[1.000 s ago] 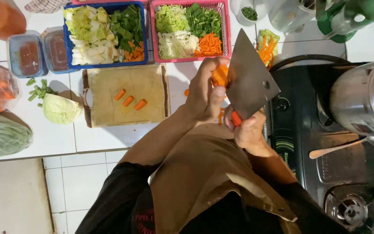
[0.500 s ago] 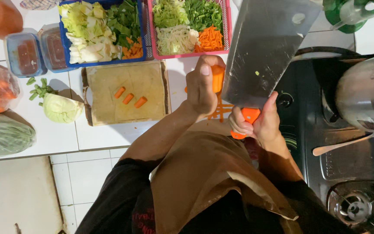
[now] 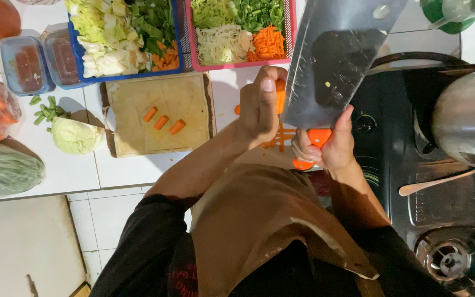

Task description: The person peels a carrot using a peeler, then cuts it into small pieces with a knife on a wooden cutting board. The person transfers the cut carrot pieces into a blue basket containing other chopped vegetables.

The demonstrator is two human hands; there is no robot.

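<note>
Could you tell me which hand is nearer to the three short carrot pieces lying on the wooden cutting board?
Left. The left hand is just beside the wooden cutting board bearing the three carrot pieces; the right hand is farther away.

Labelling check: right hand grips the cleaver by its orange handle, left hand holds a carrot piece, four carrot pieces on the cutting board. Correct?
Not quite. The head view shows three carrot pieces on the cutting board, not four. The right hand does grip the cleaver; the left hand holds a carrot piece.

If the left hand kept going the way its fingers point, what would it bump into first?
Probably the pink basket of cut vegetables: the left hand, holding a carrot piece, points up toward its near rim. Depth is hard to judge.
</note>
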